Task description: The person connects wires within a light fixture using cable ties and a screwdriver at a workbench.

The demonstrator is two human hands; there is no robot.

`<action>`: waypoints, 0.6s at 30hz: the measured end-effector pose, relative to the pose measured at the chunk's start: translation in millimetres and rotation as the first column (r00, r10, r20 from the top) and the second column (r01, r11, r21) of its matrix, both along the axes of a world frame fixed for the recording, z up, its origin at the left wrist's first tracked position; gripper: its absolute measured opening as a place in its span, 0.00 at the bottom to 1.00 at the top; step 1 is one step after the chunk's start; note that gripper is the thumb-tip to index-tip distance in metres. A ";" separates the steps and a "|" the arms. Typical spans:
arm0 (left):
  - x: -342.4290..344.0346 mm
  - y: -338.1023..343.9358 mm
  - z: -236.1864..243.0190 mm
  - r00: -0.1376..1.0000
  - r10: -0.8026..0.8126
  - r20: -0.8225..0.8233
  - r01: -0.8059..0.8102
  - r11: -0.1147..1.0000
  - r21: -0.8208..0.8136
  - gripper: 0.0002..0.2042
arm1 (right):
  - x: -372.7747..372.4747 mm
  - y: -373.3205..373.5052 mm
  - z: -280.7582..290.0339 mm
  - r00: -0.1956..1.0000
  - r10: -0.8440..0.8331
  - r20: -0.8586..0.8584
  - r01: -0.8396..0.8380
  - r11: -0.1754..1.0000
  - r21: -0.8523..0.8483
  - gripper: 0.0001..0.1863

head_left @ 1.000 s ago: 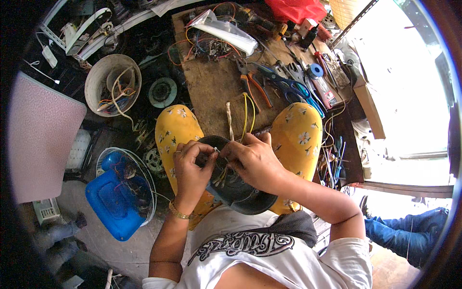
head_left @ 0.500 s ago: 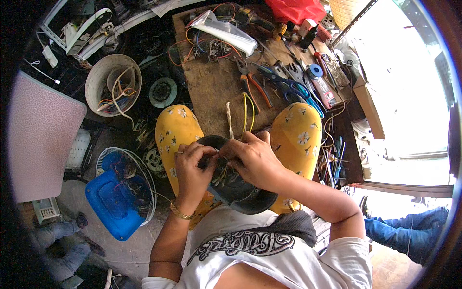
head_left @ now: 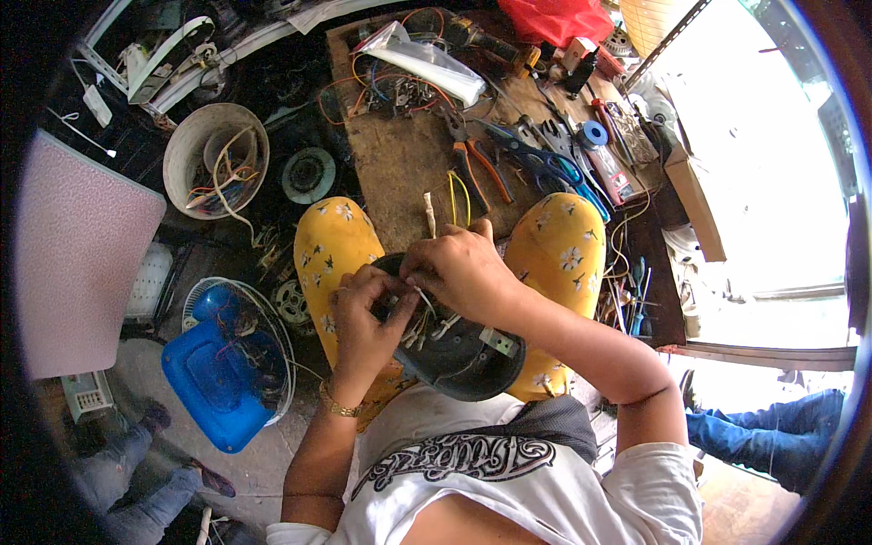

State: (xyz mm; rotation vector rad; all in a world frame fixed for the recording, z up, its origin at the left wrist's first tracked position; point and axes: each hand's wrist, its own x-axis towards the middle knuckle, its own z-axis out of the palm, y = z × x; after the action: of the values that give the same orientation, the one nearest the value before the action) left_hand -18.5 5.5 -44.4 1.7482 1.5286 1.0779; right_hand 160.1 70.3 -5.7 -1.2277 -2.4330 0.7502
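Observation:
A round black motor housing [head_left: 459, 350] rests in my lap between my knees in yellow flowered trousers [head_left: 331, 245]. White and yellow wires [head_left: 420, 322] come out of its open top. My left hand [head_left: 368, 313] pinches wires at the housing's left rim, fingers closed on them. My right hand [head_left: 459, 263] bends over the top and grips a thin white wire between thumb and fingers. Both hands touch over the housing's opening, hiding most of the inside.
A brown workboard [head_left: 404, 163] ahead carries pliers [head_left: 472, 163], blue-handled cutters [head_left: 545, 163], tangled wires and a clear bag [head_left: 427, 59]. A pale bucket [head_left: 213, 159] of wire stands left. A blue fan housing [head_left: 218, 363] lies on the floor. Another person's legs [head_left: 772, 431] show lower right.
My fingers have shifted slightly on the wires; the housing and both arms stay in the same place. A person's legs at the lower left have moved a little.

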 end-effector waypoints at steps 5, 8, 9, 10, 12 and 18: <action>3.7 3.6 4.3 0.998 0.049 -0.027 -0.052 0.994 -0.100 0.11 | 2.0 0.8 -0.8 0.998 -0.018 0.056 0.023 0.996 -0.090 0.06; 2.9 2.9 3.0 0.995 0.052 -0.079 -0.060 0.994 -0.093 0.11 | 2.3 -2.5 0.7 0.999 -0.017 0.051 0.020 0.998 -0.062 0.04; 0.9 3.2 2.2 0.995 0.052 -0.080 -0.059 0.994 -0.092 0.11 | 2.2 -4.0 -0.9 0.999 -0.018 0.050 0.021 0.998 -0.061 0.04; -2.2 3.6 1.4 0.990 0.019 -0.139 -0.031 0.996 -0.086 0.10 | 1.9 -5.5 -3.9 1.000 -0.020 0.024 0.020 1.000 0.003 0.04; -4.4 2.7 1.8 0.980 -0.008 -0.199 -0.009 0.996 -0.084 0.10 | 0.3 -3.9 -1.2 1.000 -0.015 -0.004 0.015 0.998 0.066 0.04; 8.2 -5.7 26.2 0.889 0.027 -0.457 -0.037 0.999 -0.015 0.07 | 6.8 5.8 1.8 0.993 -0.003 -0.115 0.033 0.964 0.263 0.05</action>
State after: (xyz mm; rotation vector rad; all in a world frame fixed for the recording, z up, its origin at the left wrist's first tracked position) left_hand -10.3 -0.2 -18.2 2.0679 1.8398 0.6811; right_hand 166.9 76.1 -3.9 -1.0715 -2.3346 0.4574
